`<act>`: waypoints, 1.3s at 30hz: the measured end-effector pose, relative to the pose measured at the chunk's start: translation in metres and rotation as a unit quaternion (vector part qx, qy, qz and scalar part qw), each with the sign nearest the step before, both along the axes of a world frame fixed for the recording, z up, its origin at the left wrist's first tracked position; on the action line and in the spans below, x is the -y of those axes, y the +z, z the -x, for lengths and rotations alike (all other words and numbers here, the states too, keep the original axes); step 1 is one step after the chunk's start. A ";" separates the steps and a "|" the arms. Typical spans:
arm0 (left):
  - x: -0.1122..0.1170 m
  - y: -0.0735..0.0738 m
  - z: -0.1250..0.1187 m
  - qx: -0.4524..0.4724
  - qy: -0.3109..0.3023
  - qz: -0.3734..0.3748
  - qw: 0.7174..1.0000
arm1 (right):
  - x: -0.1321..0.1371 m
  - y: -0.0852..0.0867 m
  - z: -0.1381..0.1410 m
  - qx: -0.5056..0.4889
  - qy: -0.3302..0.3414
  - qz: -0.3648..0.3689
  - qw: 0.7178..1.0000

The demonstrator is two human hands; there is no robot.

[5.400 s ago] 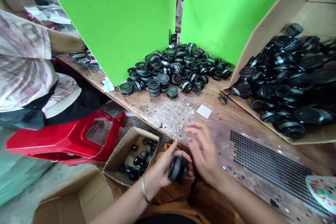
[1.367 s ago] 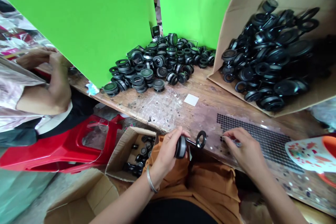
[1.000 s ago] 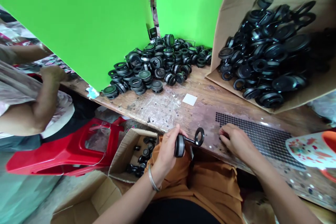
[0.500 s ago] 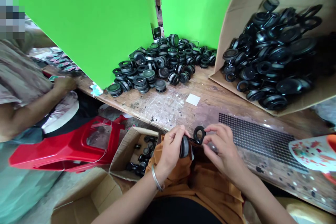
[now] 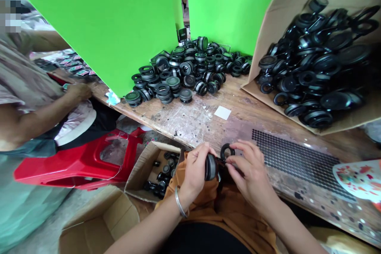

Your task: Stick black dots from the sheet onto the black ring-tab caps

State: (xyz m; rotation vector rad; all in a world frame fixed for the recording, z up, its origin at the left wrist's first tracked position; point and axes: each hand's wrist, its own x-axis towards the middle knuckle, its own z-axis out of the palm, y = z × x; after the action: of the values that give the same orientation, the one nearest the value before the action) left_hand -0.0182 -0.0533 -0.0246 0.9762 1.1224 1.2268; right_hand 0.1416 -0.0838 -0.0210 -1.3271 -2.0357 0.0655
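My left hand (image 5: 195, 170) is closed around a black round piece with a ribbed edge (image 5: 211, 167), held on its side above my lap. A black ring (image 5: 223, 153) juts out to the right of it, apparently joined by a short dark arm. With thumb and forefinger, my right hand (image 5: 250, 166) pinches at the base of this ring; its other fingers are bent loosely beside the ring. The exact contact point is partly hidden by the fingertips. Similar black round pieces (image 5: 174, 83) are heaped at the back of the wooden table (image 5: 190, 123).
A large cardboard box (image 5: 253, 75) on its side spills black pieces at right. A dotted black sheet (image 5: 297, 162), a white square (image 5: 222, 112) and a patterned mug (image 5: 358, 178) lie nearby. Lower left are an open carton (image 5: 133, 178) and a red stool (image 5: 77, 166); a person sits beyond.
The view has shifted slightly, moving the surroundings a little rightward. My right fingertips have moved slightly left, closer to the ribbed piece. My left hand keeps its hold.
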 end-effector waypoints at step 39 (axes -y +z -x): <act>0.017 0.017 0.019 -0.003 -0.242 -0.075 0.967 | 0.030 0.001 0.004 -0.510 -0.028 0.521 0.684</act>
State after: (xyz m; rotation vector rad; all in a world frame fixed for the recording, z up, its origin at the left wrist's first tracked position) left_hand -0.0368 -0.0700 -0.0079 1.2810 0.7388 0.9152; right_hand 0.1381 -0.1139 -0.0204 -1.3847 -0.8495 1.7366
